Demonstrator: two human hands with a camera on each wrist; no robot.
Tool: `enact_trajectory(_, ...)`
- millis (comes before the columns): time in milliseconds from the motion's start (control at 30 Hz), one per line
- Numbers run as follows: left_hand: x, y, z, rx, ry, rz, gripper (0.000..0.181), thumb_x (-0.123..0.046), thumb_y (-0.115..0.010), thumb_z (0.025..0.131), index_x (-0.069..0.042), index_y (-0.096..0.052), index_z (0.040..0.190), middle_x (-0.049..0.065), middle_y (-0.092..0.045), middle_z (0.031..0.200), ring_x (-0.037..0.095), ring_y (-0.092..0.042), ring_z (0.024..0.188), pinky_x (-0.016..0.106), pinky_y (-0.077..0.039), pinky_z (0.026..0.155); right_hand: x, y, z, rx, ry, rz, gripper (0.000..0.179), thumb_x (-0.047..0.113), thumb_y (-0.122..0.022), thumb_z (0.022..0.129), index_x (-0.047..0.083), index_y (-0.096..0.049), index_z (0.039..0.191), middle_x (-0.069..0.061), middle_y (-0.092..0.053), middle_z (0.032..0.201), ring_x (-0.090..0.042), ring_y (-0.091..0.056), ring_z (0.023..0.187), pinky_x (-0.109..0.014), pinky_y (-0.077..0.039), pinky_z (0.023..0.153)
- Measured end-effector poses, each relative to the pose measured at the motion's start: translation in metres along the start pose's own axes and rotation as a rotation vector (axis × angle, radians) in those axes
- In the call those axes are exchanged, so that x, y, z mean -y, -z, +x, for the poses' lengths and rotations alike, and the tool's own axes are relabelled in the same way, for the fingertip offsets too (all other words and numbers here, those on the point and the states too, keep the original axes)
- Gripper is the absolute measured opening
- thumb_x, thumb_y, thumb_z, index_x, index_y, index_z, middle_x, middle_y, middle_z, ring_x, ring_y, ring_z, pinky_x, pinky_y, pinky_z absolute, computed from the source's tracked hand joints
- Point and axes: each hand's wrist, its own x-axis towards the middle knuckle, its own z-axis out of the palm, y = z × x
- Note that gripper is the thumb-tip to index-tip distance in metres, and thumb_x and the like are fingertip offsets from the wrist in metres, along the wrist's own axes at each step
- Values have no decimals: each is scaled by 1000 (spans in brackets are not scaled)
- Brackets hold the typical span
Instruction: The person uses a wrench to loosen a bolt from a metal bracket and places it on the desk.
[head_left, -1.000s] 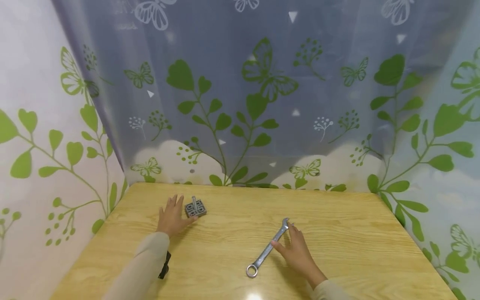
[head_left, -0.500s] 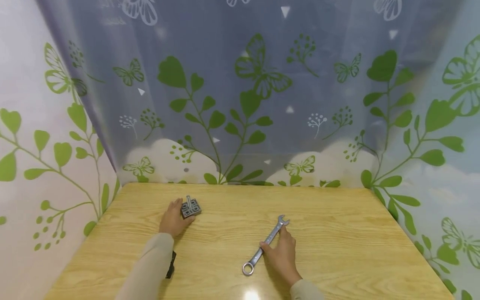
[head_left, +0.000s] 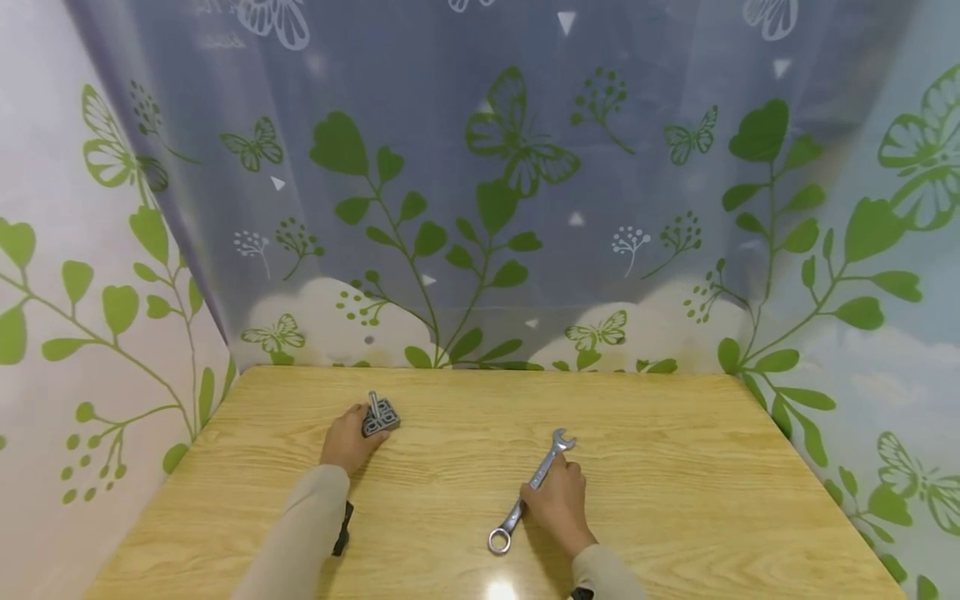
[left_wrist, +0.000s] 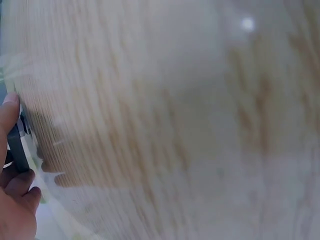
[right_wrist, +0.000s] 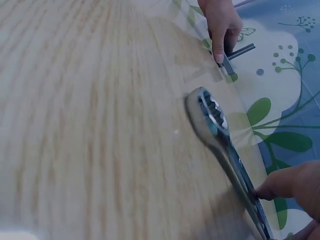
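Toward the back left of the table, my left hand [head_left: 349,442] grips a small grey square block [head_left: 386,417] by its sides. The block has a patterned top with a pin standing up from it. My right hand [head_left: 558,502] pinches a silver combination wrench [head_left: 512,520] along its shaft. The wrench's open end points away and its ring end toward me. In the right wrist view, the thumb [right_wrist: 280,182] presses against the wrench shaft [right_wrist: 232,167]. Only part of the left hand [left_wrist: 17,215] and the block's dark edge [left_wrist: 19,152] show in the left wrist view.
The wooden table [head_left: 675,483] reaches back to a patterned curtain [head_left: 420,208], with similar cloth on the left and right sides. Black straps [head_left: 342,529] show at both wrists. A bright light reflection lies near the table's front.
My left fingers have closed round the block. My right hand has moved left and down along the wrench and now holds its shaft. The head view has shifted slightly.
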Motion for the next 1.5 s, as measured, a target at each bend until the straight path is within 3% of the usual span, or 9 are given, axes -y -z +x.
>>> enact_trajectory(167,1,1,0,-16,-19,-13,62,-21,-73,86,13,-47,132,35,-46,135,45,-55,114,53,-49,94,-4,6,3,4,36,-22,35,7,-75,61,-6,-57,88,-18,-54,80,-33,-54,75,-47,-49,65)
enact_trajectory(600,7,4,-4,-40,-63,-16,60,-20,-74,85,12,-51,129,30,-55,124,42,-60,105,53,-51,90,-14,22,6,115,10,0,9,0,-66,67,2,-58,70,-3,-52,61,-17,-48,55,-27,-41,46)
enact_trajectory(800,8,7,-6,-25,-48,-38,57,-23,-74,85,11,-54,126,27,-60,119,38,-62,102,51,-53,87,-17,28,8,87,43,-27,15,-4,-65,65,-7,-65,79,-9,-62,67,-21,-55,60,-35,-49,51)
enact_trajectory(1100,6,8,-10,-10,-31,-82,58,-30,-72,87,11,-56,124,28,-63,114,34,-63,96,47,-54,79,-21,31,10,157,31,-39,13,-2,-65,72,-7,-65,84,-8,-61,71,-18,-53,62,-30,-47,52)
enact_trajectory(1267,4,10,-11,-7,-6,-113,61,-34,-69,89,12,-55,125,29,-63,114,30,-63,91,42,-54,74,-26,29,8,141,109,-26,8,0,-63,79,-6,-63,84,-8,-60,71,-18,-53,62,-31,-46,52)
enact_trajectory(1367,2,12,-11,-9,3,-152,61,-35,-69,89,12,-56,124,28,-64,111,27,-64,87,40,-55,71,-29,28,8,122,152,-34,8,1,-63,81,-6,-63,86,-8,-61,73,-18,-54,63,-33,-47,53)
enact_trajectory(1500,-5,14,-12,16,33,-284,57,-36,-69,89,10,-59,122,23,-67,108,24,-65,87,36,-57,71,-32,26,7,100,177,-44,9,1,-63,82,-6,-63,87,-8,-61,73,-19,-54,64,-34,-47,54)
